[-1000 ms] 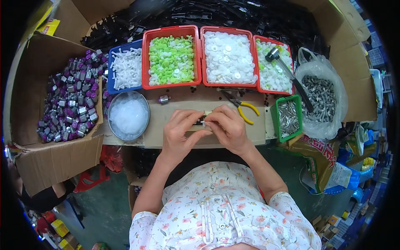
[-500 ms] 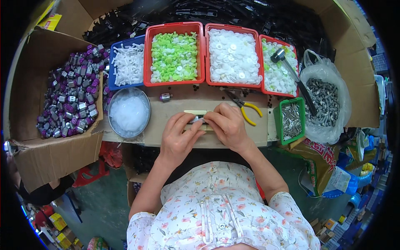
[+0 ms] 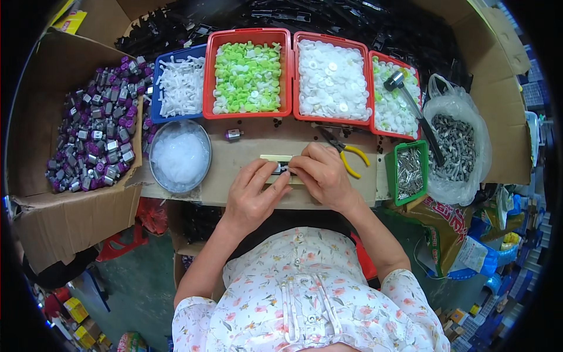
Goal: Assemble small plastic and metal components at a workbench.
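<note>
Nearest is the person's flowered shirt (image 3: 299, 276), and beyond it the two bare hands meet over a cardboard sheet (image 3: 246, 149) on the bench. The small black and white part (image 3: 282, 168) is between their fingertips, above a pale yellow block (image 3: 273, 157); whether it touches the block is hidden. The right hand (image 3: 326, 182) has thumb and forefinger pinched together on the part's right end. The left hand (image 3: 249, 198) has thumb and forefinger slightly parted at its left side, and I cannot tell how firmly they hold it. A metal bowl (image 3: 183, 190) of clear whitish stuff stands to the left, a green box (image 3: 412, 198) of metal pins to the right. Just past the hands lie yellow-handled pliers (image 3: 338, 145) and a single motor (image 3: 233, 135). Farther left, a carton (image 3: 76, 226) holds many purple and silver motors; at right, a clear bag (image 3: 482, 149) holds grey pieces. Beyond are a blue tray (image 3: 157, 97) and three red trays of white and green plastic pieces, a hammer (image 3: 433, 141) lying across the rightmost, and farthest, a heap of black parts (image 3: 328, 17)
</note>
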The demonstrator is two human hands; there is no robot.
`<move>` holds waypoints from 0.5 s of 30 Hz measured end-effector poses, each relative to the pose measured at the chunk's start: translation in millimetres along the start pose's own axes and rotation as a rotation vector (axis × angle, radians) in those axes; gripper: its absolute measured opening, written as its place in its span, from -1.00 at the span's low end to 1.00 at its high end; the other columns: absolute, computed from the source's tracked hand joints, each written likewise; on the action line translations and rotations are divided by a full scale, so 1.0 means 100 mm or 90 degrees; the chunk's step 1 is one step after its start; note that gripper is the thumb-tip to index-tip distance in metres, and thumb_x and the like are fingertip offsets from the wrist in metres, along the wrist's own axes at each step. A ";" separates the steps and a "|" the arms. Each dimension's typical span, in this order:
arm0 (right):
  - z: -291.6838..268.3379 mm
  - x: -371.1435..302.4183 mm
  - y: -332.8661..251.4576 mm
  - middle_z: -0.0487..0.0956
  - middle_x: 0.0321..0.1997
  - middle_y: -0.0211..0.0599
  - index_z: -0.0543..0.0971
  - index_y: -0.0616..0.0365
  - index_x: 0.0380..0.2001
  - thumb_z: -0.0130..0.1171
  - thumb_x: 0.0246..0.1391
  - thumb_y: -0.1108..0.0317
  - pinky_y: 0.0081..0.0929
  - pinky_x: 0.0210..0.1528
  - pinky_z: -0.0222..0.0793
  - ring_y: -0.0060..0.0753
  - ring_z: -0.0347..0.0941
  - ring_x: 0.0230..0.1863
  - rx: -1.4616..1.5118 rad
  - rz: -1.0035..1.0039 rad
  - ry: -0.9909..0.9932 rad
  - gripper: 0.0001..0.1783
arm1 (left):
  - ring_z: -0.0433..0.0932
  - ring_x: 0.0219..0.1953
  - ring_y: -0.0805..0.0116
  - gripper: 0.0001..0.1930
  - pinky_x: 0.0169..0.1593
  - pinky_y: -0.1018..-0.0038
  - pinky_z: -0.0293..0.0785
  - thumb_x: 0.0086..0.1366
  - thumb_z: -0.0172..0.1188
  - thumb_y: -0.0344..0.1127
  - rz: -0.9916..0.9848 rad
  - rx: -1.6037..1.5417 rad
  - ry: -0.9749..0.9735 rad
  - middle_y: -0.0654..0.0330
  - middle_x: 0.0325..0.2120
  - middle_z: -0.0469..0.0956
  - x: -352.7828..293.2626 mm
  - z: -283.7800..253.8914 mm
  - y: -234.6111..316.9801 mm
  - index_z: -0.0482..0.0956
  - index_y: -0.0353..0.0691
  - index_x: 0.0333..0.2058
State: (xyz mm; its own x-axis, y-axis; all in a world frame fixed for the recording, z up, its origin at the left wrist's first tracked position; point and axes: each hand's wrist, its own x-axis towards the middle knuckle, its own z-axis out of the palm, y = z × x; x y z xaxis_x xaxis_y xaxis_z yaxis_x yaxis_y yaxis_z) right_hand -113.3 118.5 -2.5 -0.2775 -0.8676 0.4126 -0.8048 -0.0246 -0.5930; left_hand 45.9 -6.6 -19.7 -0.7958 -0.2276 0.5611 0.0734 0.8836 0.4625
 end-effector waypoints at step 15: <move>-0.02 0.00 0.03 0.48 -0.42 -0.35 0.64 0.13 -0.32 0.37 -0.13 0.49 -0.35 -0.30 0.24 -0.28 0.45 -0.36 -0.028 -0.042 0.007 -0.78 | 0.51 -0.08 0.03 -0.64 -0.05 0.26 0.54 -0.01 0.47 -0.43 -0.002 0.007 -0.002 0.10 -0.16 0.54 -0.02 0.03 -0.01 0.68 -0.22 -0.17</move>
State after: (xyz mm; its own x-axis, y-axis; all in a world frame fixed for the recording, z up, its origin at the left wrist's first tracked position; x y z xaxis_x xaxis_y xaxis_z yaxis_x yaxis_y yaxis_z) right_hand -117.1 119.1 -2.8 -0.2284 -0.8591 0.4580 -0.8437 -0.0601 -0.5334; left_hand 45.3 -5.6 -23.0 -0.7983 -0.2288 0.5571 0.0648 0.8871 0.4571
